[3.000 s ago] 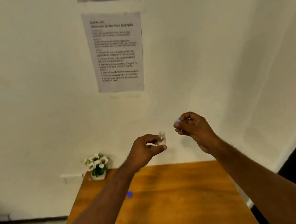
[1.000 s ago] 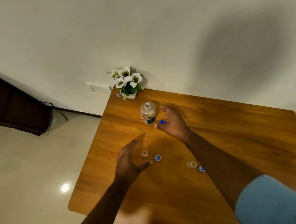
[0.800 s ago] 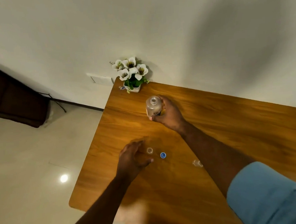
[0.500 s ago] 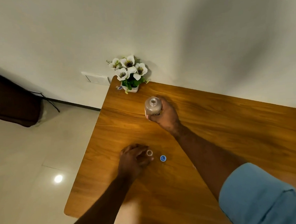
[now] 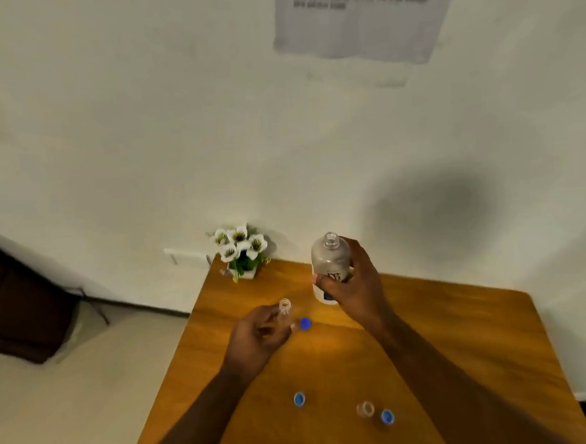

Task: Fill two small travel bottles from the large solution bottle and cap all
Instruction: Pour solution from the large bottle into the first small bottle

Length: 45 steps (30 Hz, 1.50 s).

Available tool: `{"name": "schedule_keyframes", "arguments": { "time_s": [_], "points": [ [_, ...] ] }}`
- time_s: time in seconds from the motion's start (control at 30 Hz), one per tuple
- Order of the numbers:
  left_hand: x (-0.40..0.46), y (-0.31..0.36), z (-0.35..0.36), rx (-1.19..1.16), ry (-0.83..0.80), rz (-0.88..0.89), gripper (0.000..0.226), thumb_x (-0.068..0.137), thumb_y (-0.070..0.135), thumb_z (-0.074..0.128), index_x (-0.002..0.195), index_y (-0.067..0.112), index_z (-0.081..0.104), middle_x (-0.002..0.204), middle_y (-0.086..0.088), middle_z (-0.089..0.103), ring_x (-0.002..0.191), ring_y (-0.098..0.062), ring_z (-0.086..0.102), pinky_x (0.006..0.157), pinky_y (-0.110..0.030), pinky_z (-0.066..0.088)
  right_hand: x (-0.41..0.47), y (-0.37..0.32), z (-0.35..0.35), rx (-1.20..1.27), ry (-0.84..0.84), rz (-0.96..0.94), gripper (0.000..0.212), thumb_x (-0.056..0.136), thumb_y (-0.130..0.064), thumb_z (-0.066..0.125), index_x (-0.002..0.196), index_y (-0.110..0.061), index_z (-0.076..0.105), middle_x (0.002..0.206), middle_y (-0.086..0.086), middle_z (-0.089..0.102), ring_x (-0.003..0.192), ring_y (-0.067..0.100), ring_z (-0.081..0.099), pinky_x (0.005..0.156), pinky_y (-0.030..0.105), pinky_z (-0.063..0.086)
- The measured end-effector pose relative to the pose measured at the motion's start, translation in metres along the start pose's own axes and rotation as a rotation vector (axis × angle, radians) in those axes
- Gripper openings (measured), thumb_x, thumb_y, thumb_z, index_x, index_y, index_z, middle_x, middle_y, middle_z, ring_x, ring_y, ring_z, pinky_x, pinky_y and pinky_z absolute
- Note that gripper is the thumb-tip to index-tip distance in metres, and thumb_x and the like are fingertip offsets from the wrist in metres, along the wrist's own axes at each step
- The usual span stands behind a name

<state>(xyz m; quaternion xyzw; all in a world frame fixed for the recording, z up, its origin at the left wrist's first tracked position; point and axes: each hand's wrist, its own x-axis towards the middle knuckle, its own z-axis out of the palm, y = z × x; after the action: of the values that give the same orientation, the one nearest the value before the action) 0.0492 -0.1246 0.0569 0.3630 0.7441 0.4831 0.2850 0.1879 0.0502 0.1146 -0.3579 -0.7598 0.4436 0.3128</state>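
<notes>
Right hand [image 5: 352,288]: fingers wrapped round the big bottle [image 5: 330,259], uncapped, held upright above the surface [image 5: 463,331].
Left hand [image 5: 257,333]: fingers pinching a small bottle [image 5: 285,313], neck open, just below and left.
Second small bottle [image 5: 364,409]: standing near edge, blue cap [image 5: 387,417] beside.
Handling: clear plastic, probably light, slick; best gripped mid-body, small one low for steady pouring.

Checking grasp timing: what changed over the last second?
The right hand has gripped the large bottle and lifted it off the table. The left hand has taken hold of a small bottle and raised it. The second small bottle still stands uncapped on the table.
</notes>
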Motion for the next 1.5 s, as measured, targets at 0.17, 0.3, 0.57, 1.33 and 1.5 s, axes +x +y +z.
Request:
{"name": "schedule_keyframes", "arguments": {
  "time_s": [0.17,0.3,0.57,1.33,1.5],
  "points": [
    [0.022,0.129,0.008,-0.077,0.013,0.274,0.023,0.085,0.018,0.082,0.103,0.032,0.076,0.097,0.011,0.077,0.094,-0.009,0.072,0.077,-0.031,0.063,0.006,-0.073,-0.094,-0.043,0.079,-0.129,0.068,0.073,-0.029,0.086,0.127,-0.04,0.046,0.114,-0.021,0.059,0.098,-0.008,0.06,0.069,0.006,0.049],
    [0.025,0.231,0.011,-0.159,0.01,0.435,0.016,0.084,0.011,0.083,0.096,0.021,0.082,0.087,-0.005,0.079,0.076,-0.018,0.074,0.071,-0.046,0.065,-0.001,-0.138,-0.165,-0.157,0.111,-0.235,0.069,0.071,-0.036,0.083,0.128,-0.045,0.044,0.106,-0.022,0.063,0.086,0.007,0.067,0.063,0.025,0.059],
    [-0.012,0.375,0.01,-0.251,-0.055,0.652,0.012,0.083,0.004,0.082,0.095,0.002,0.08,0.082,-0.025,0.075,0.071,-0.024,0.075,0.068,-0.033,0.063,-0.03,-0.236,-0.273,-0.465,0.21,-0.407,0.073,0.063,-0.053,0.084,0.123,-0.049,0.042,0.099,-0.022,0.064,0.084,0.002,0.065,0.071,0.021,0.054],
    [-0.057,0.419,0.02,-0.138,-0.068,0.733,0.024,0.082,0.011,0.084,0.1,-0.004,0.078,0.083,-0.008,0.08,0.074,-0.026,0.078,0.072,-0.035,0.066,-0.07,-0.294,-0.343,-0.877,0.195,-0.479,0.077,0.061,-0.051,0.076,0.129,-0.05,0.04,0.107,-0.018,0.063,0.087,0.012,0.061,0.075,0.033,0.055],
    [-0.059,0.415,0.019,-0.163,-0.066,0.737,0.021,0.082,0.011,0.084,0.101,0.003,0.079,0.086,-0.022,0.077,0.078,-0.033,0.078,0.072,-0.035,0.066,-0.07,-0.303,-0.346,-0.98,0.166,-0.504,0.077,0.061,-0.049,0.076,0.129,-0.05,0.04,0.107,-0.018,0.061,0.087,0.012,0.059,0.074,0.033,0.055]
  ]
}}
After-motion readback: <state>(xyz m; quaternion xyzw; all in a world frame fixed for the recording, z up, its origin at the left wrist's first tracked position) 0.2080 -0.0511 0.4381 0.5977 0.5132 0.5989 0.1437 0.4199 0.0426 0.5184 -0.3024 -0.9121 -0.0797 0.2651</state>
